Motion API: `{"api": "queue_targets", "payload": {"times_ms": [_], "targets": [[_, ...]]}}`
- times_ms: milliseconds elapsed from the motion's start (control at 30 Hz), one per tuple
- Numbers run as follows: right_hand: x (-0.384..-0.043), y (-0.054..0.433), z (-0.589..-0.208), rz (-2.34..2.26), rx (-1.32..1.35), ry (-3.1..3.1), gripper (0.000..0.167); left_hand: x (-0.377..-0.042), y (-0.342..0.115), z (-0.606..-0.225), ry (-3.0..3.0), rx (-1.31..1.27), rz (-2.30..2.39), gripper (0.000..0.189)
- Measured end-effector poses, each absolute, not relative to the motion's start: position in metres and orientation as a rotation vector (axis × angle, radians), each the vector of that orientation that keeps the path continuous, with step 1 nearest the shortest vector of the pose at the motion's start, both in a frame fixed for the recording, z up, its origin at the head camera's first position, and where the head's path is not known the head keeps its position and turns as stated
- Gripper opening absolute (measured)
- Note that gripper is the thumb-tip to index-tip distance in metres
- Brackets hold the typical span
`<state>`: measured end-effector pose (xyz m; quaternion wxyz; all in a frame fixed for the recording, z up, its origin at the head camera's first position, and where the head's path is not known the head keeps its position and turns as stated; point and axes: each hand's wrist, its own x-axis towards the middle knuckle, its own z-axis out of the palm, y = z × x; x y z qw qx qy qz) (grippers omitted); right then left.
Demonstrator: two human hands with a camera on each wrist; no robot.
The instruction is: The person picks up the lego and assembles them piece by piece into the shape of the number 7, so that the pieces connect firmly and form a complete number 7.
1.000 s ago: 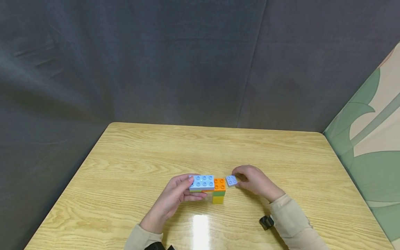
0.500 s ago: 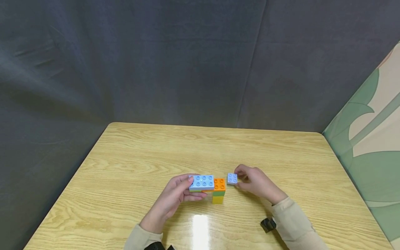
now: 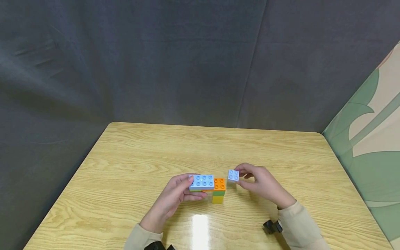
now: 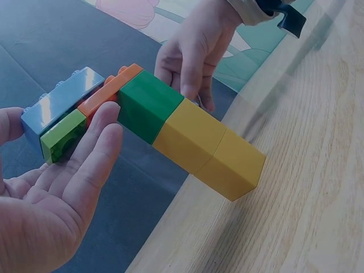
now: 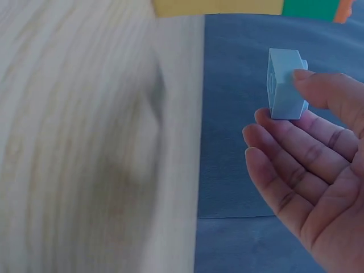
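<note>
My left hand holds a toy brick build by its left end, thumb on the long light-blue brick and fingers beneath. Under that brick are a lime-green brick and an orange brick, whose right studs are bare. Below the orange end runs a column of a dark-green brick and two yellow bricks. Just right of the build, my right hand pinches a small pale-blue brick with four studs facing up, thumb on one side and fingers on the other. It stands off the orange brick.
The wood-grain table spreads under both hands, with a bright reflection near its front. A dark cloth hangs behind and at the left. Leaf-patterned fabric borders the right side. A black strap piece sits at the right wrist.
My right hand has drawn slightly away to the right and back with the small pale-blue brick, which has turned from slanted to nearly square. The left hand and build have stayed put.
</note>
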<state>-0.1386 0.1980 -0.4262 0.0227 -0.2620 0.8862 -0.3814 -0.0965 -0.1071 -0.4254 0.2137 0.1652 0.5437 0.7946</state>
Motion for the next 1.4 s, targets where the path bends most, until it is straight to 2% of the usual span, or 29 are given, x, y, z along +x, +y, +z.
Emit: {"api": "queue_targets", "payload": {"times_ms": [867, 1400], "targets": [[-0.119, 0.188, -0.391, -1.393, -1.123, 2.698, 0.033, -0.096, -0.106, -0.425, 1.523, 0.436, 2.197, 0.048], [-0.113, 0.171, -0.386, -1.365, -1.145, 2.617, 0.03, -0.097, -0.106, -0.427, 1.516, 0.463, 2.212, 0.048]]}}
